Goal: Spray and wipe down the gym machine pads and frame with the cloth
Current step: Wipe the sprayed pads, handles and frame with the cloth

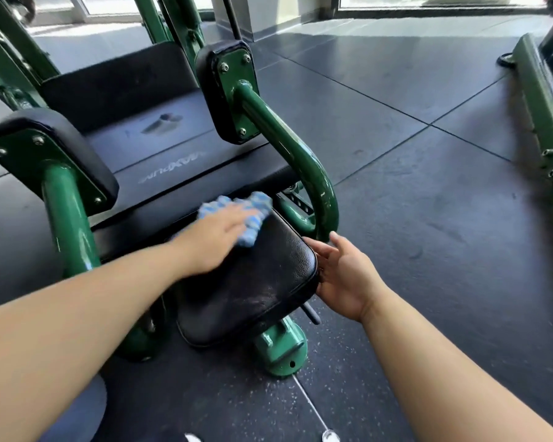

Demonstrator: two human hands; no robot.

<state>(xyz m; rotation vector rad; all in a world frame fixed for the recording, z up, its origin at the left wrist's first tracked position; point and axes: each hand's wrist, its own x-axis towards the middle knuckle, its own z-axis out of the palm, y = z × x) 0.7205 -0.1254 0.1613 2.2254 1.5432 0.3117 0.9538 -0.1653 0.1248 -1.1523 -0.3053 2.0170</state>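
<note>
Head view: left hand (216, 232), fingers straight, blue cloth (253, 215) bunched under them on seat pad (253, 288); right hand (342, 275), fingers relaxed, seemingly touching pad edge.

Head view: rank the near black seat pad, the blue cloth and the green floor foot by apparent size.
1. near black seat pad, clearly largest.
2-3. green floor foot and blue cloth look alike; the left hand covers part of the cloth, so I won't rank them.
</note>
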